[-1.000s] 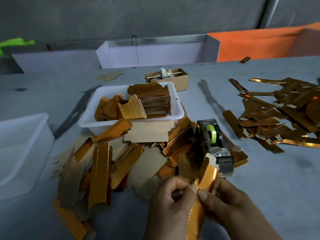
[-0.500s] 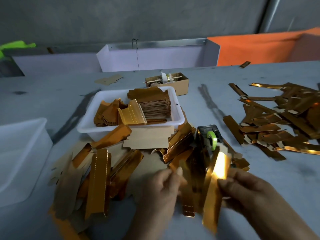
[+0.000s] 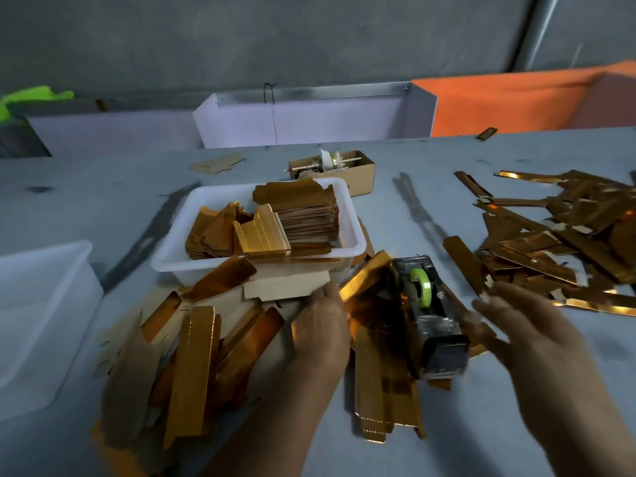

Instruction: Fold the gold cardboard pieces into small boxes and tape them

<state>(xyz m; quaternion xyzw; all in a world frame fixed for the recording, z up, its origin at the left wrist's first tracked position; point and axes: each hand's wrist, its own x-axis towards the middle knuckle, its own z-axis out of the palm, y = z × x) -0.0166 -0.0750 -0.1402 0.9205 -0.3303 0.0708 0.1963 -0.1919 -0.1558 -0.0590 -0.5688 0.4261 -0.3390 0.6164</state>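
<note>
The left hand [image 3: 321,327] lies back-up over the loose gold cardboard pieces [image 3: 192,359] heaped in the near middle of the table [image 3: 516,425]. Its fingertips reach toward a pale flat blank [image 3: 285,285] at the foot of the white tray [image 3: 347,215], but the fingers are hidden behind the knuckles, so whether they pinch anything cannot be told. The right hand [image 3: 526,333] is blurred; its fingers look spread and straight, holding nothing, hovering just right of the tape dispenser [image 3: 428,315].

A long folded gold piece [image 3: 370,383] lies flat on the table between the two forearms, its near end just beside the left wrist. The dispenser stands between the hands, a green tape roll [image 3: 420,282] in it; its near end is dark and hard to make out.

The tray holds a stack of flat blanks [image 3: 309,215] and some leaning gold pieces. A second gold heap [image 3: 564,246] sprawls at the right, cut off by the frame edge. A frosted plastic bin [image 3: 41,315] at the left is also cut off. Far behind the tray sits a small brown carton [image 3: 359,170], its contents too small to identify.
</note>
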